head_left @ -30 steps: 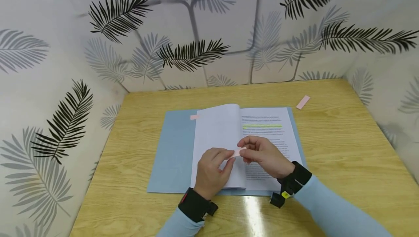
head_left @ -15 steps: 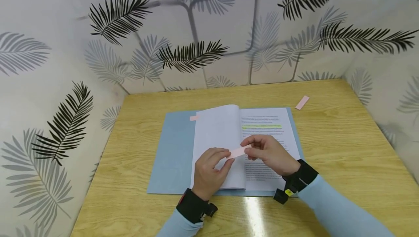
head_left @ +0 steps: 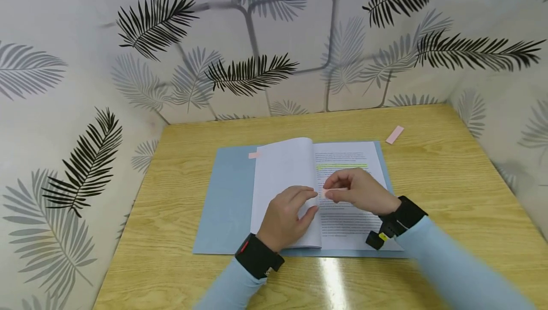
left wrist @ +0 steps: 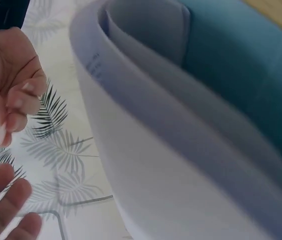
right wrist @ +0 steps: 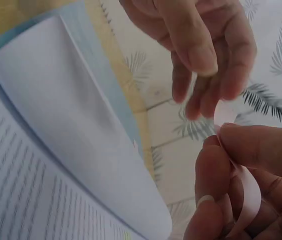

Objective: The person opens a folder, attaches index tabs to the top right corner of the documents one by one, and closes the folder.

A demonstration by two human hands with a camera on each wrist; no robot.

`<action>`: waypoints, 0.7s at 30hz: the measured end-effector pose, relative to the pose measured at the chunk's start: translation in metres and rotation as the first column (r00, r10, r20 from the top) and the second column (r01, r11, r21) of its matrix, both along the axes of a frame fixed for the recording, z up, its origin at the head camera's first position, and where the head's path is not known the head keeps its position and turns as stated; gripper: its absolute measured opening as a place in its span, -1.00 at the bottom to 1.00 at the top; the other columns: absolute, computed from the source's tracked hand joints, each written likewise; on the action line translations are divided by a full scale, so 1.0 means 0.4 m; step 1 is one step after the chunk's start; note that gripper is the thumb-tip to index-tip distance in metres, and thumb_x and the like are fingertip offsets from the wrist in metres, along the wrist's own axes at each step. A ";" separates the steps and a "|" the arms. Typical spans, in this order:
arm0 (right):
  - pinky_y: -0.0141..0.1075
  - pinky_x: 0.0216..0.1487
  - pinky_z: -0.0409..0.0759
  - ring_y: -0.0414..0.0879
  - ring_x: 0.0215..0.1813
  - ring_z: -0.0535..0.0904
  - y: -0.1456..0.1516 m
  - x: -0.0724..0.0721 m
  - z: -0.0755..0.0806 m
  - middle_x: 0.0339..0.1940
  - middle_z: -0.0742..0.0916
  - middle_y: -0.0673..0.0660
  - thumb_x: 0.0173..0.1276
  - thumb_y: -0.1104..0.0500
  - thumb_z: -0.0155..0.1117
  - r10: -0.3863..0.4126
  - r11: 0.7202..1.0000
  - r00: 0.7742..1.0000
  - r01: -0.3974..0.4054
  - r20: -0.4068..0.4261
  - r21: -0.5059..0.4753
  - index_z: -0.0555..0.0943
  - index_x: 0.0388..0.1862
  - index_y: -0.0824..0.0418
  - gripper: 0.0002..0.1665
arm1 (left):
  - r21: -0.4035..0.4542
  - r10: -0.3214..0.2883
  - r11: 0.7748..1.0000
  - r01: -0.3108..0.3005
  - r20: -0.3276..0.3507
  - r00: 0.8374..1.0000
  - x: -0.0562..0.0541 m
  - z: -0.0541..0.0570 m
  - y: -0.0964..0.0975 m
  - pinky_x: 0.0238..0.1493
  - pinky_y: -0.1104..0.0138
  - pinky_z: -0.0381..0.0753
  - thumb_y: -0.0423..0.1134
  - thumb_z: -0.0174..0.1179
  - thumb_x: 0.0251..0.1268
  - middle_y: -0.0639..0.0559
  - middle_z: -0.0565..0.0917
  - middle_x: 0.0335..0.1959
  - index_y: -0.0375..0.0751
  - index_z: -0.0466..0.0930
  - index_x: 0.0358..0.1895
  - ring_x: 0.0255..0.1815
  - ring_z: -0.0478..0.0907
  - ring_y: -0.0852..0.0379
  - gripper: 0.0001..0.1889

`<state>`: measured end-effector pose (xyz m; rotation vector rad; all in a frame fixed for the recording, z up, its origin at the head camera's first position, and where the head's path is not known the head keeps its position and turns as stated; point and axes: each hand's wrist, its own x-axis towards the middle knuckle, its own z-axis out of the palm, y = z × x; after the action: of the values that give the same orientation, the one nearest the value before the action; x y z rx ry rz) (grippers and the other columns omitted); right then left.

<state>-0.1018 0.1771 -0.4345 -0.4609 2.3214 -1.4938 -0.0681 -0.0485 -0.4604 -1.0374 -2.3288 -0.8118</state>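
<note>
In the head view my right hand [head_left: 361, 191] is over the printed right page [head_left: 348, 224], pinching a pink sticky strip [right wrist: 251, 197] between thumb and index finger. The right wrist view shows this strip curving through the fingers into the palm, its short end sticking out past the fingertips. My left hand [head_left: 284, 219] is to the left, above the blank turned page [head_left: 282, 167], its fingers parted from the thumb with nothing between them. Its fingertips are close to the strip, apart from it. The stapled-looking pages lie open in a blue folder [head_left: 224, 200].
A pink tab [head_left: 253, 155] sticks out from the left page's upper edge. Another pink strip [head_left: 395, 134] lies on the wooden table [head_left: 449, 177] at the back right. Yellow highlighting [head_left: 342, 165] marks lines on the right page. A leaf-patterned wall covering [head_left: 291, 29] surrounds the table.
Both hands held the strip between them earlier. The left fingers have let go and spread; the right hand has moved to the right and slightly up with the strip.
</note>
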 end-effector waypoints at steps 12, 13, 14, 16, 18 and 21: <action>-0.22 -0.26 0.46 0.12 -0.25 0.62 0.184 -0.191 -0.042 -0.23 0.70 0.31 0.29 0.02 0.36 -0.296 0.923 0.954 0.296 -0.038 0.247 0.63 -0.07 0.27 -0.63 | -0.516 -0.039 0.842 0.155 0.229 0.973 -0.044 -0.018 0.059 0.30 0.04 0.31 0.23 0.13 0.28 0.05 0.46 0.30 -0.02 0.44 0.30 0.41 0.24 0.02 -0.38; -0.22 -0.25 0.46 0.13 -0.23 0.62 0.194 -0.205 -0.050 -0.23 0.70 0.31 0.30 0.03 0.35 -0.312 0.912 0.950 0.309 -0.032 0.270 0.62 -0.06 0.28 -0.62 | -0.561 -0.010 0.811 0.163 0.266 0.964 -0.043 -0.023 0.063 0.31 -0.03 0.27 0.30 0.08 0.27 0.07 0.40 0.35 0.03 0.39 0.35 0.45 0.17 0.00 -0.33; -0.22 -0.25 0.47 0.12 -0.23 0.62 0.203 -0.218 -0.057 -0.23 0.69 0.29 0.30 0.03 0.35 -0.324 0.901 0.946 0.317 -0.028 0.296 0.61 -0.05 0.28 -0.61 | -0.603 0.027 0.780 0.165 0.296 0.955 -0.042 -0.029 0.067 0.30 -0.09 0.24 0.36 0.03 0.25 0.09 0.35 0.40 0.07 0.34 0.39 0.49 0.09 0.00 -0.28; -0.21 -0.24 0.46 0.10 -0.22 0.61 0.219 -0.244 -0.074 -0.25 0.69 0.25 0.31 0.03 0.34 -0.344 0.878 0.939 0.330 -0.020 0.347 0.60 -0.04 0.28 -0.62 | -0.655 0.093 0.739 0.161 0.335 0.938 -0.038 -0.037 0.071 0.32 -0.18 0.15 0.43 -0.02 0.21 0.09 0.27 0.45 0.13 0.28 0.42 0.52 -0.01 -0.03 -0.23; -0.21 -0.24 0.46 0.08 -0.23 0.59 0.230 -0.264 -0.088 -0.27 0.69 0.22 0.32 0.03 0.32 -0.357 0.859 0.934 0.335 -0.014 0.387 0.60 -0.06 0.27 -0.64 | -0.688 0.150 0.712 0.141 0.345 0.927 -0.035 -0.049 0.072 0.31 -0.23 0.11 0.48 -0.04 0.17 0.08 0.23 0.47 0.18 0.27 0.43 0.54 -0.07 -0.06 -0.20; -0.22 -0.25 0.44 0.05 -0.25 0.56 0.242 -0.286 -0.107 -0.30 0.69 0.18 0.32 0.02 0.32 -0.379 0.832 0.925 0.349 -0.018 0.431 0.62 -0.09 0.27 -0.65 | -0.714 0.189 0.691 0.113 0.329 0.925 -0.031 -0.067 0.070 0.28 -0.28 0.10 0.51 -0.05 0.14 0.06 0.20 0.48 0.22 0.29 0.42 0.54 -0.11 -0.08 -0.19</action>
<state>-0.2163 0.2738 -0.4773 0.1619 2.6837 -1.0555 -0.0804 -0.0207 -0.4873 -1.1897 -3.1165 -0.0033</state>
